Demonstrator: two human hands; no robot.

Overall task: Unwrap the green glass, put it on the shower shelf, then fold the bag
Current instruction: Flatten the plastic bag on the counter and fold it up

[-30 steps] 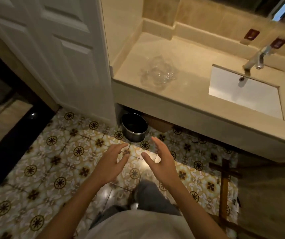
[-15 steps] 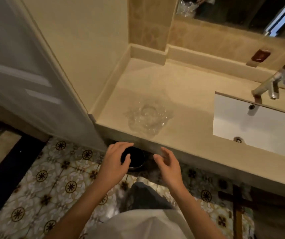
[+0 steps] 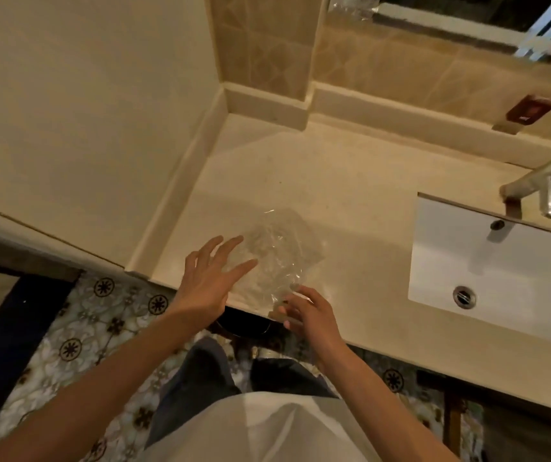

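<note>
Warm, dim yellowish light fills the room. The white rectangular sink basin (image 3: pixel 501 261) is the brightest area, with the metal tap (image 3: pixel 534 185) casting a soft shadow into it. The crumpled clear plastic bag (image 3: pixel 277 258) shows faint glints. Straight edges bow near the frame borders, and fine detail is soft throughout.

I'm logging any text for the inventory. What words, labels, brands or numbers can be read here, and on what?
None can be read.
Red tag on the back wall: small pale marks, too blurred to read.
Clear plastic bag on the counter: no print visible.
</note>
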